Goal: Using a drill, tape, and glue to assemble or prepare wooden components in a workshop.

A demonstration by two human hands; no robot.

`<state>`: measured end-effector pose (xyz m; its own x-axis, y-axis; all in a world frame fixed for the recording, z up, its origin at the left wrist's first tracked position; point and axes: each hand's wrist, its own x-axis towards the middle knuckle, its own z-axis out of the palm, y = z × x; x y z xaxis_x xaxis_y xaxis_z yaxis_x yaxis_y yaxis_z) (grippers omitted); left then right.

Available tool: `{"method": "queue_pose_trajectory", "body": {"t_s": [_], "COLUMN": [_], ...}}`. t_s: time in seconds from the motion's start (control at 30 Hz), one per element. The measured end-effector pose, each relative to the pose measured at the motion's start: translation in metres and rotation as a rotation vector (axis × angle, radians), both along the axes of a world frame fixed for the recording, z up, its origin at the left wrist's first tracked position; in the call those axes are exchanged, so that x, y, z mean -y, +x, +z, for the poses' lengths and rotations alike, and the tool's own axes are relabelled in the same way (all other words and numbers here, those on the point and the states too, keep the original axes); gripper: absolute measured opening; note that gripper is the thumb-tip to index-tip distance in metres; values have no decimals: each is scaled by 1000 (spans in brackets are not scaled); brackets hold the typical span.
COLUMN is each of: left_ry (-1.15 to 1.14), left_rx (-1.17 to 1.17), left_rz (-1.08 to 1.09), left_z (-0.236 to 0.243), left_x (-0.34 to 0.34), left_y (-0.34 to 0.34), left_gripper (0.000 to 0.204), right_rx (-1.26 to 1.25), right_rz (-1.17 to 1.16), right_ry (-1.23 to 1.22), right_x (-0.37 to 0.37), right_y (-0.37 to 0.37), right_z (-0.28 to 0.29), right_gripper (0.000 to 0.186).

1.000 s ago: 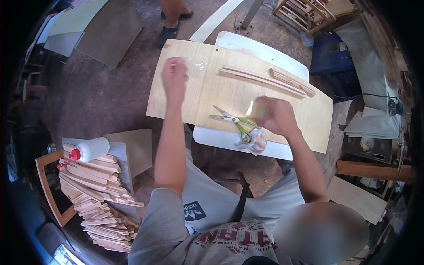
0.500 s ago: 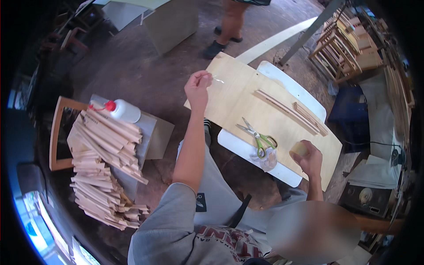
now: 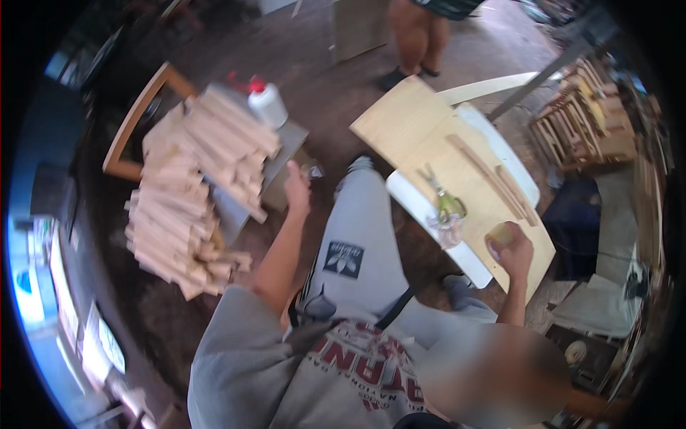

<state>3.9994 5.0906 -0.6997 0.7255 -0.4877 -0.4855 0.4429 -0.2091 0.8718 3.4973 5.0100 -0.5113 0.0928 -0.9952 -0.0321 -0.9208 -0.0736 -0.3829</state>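
Note:
My right hand (image 3: 516, 252) is closed round a yellowish roll of tape (image 3: 498, 234) over the near right end of a plywood board (image 3: 400, 118). Off the board's left side, my left hand (image 3: 297, 189) is by the grey surface under the wood strips, blurred by motion. A small shiny clear scrap (image 3: 315, 171) shows right beside its fingers; whether they grip it is unclear. Green-handled scissors (image 3: 449, 202) lie on the board, with a crumpled clear plastic bag (image 3: 446, 230) at their handles. Two narrow wood strips (image 3: 487, 175) rest further right on the board.
Stacks of cut wood strips (image 3: 175, 214) fill the left, near a white bottle with a red cap (image 3: 269, 107) and a wooden frame (image 3: 127, 136). White panels (image 3: 468, 266) jut from under the board. Another person's legs (image 3: 414, 39) stand beyond it. A wooden rack (image 3: 582, 121) is far right.
My left hand has moved from the board's far left corner down and left toward the wood strips. The view has swung left. My right hand still holds the tape roll.

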Motion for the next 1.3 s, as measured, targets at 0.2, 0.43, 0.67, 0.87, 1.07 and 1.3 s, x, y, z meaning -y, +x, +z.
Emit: {"method": "queue_pose_trajectory", "body": {"t_s": [0.2,0.43,0.67,0.87,1.07,1.3], "left_ry": [302,175,1010,357,-220,-450], "left_rx": [303,138,1103,170,701,326], "left_rz": [-142,-145,-1159,-356,-527,-1185], "left_z": [-151,-196,-197,-185,99,164], "left_x": [-134,-239,-319,-252,-53,31], "left_y": [11,7,61,15,-115,-292], "left_gripper": [35,26,39,22,12,74], "right_rx": [81,-28,-14,27,-24,-162], "right_rz": [68,76,91,-29,37,122], "right_ry": [-23,-68,-63,-26,-68,-181], "right_x": [-10,-9,-11,-28,-39,-57], "right_y": [0,-16,0,5,10,46], "right_z": [-5,-13,1,22,35,48], "right_gripper": [50,51,56,54,55,33]}}
